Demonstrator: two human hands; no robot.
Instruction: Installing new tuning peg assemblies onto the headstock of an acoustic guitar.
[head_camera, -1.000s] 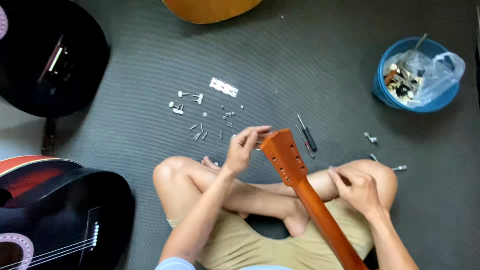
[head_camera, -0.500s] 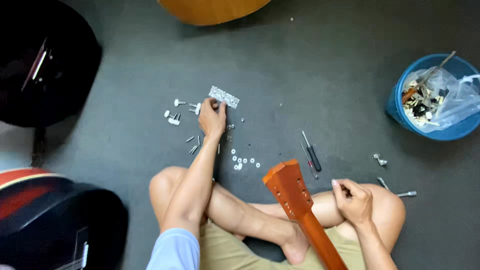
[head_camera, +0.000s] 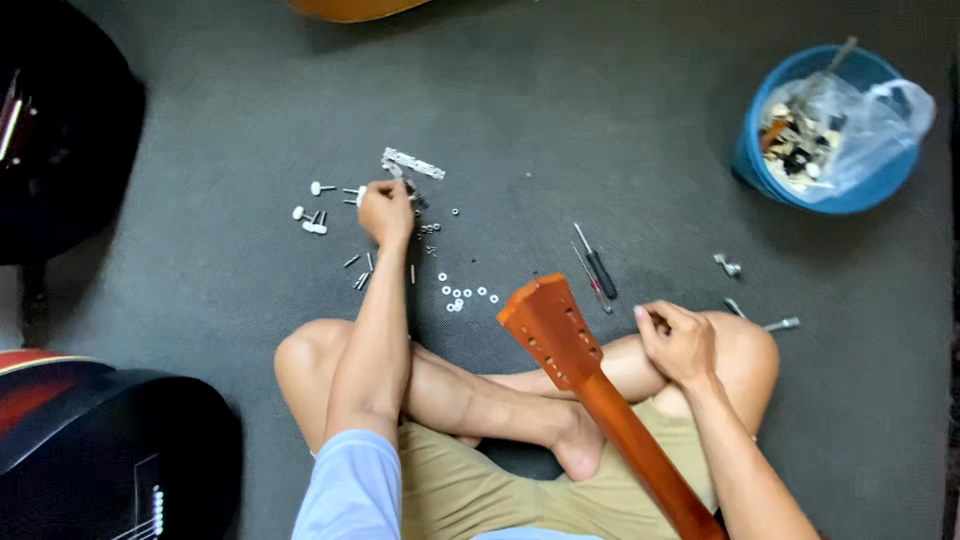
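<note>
Left to right: a black guitar is lying at my left knee. My left hand is reaching out over the grey mat, fingers curling down onto a tuner peg among the loose pegs and a metal plate; I cannot tell whether the peg is actually pinched yet. Small white washers and short screws are sitting just beside my wrist, and a careless sweep of the forearm could be scattering them across the ribbed mat, where such tiny round parts roll and hide. The orange wooden headstock, flat and drilled with empty holes, is resting across my crossed legs; unsupported, it could be sliding off my shin. A dark-handled screwdriver is lying just beyond it. My right hand is resting on my knee, loosely closed, seemingly around something small. Far right, a blue bucket is holding a clear plastic bag of hardware.
</note>
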